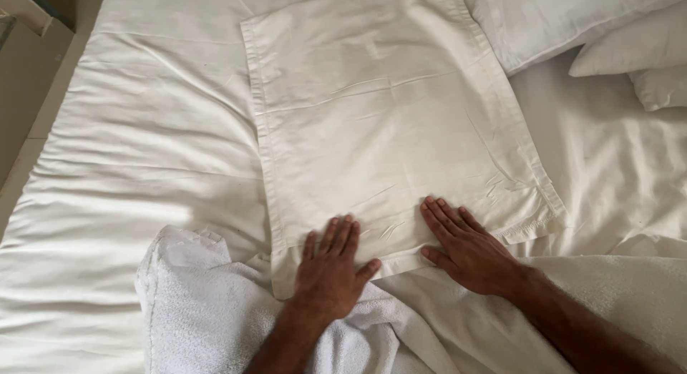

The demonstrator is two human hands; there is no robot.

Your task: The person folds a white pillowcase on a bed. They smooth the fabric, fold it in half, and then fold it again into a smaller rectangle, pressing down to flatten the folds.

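Pillowcase (386,124) lies spread flat at frame centre on the bed (129,166), mostly smoothed, creases left near its lower edge where left hand (330,270) and right hand (469,249) press open-palmed, gripping nothing.

We see two bare forearms and two bare hands. The left hand (330,268) and right hand (465,247) carry no rings, gloves, watch or bands. No sleeve reaches either wrist. Fine hair shows along both forearms.
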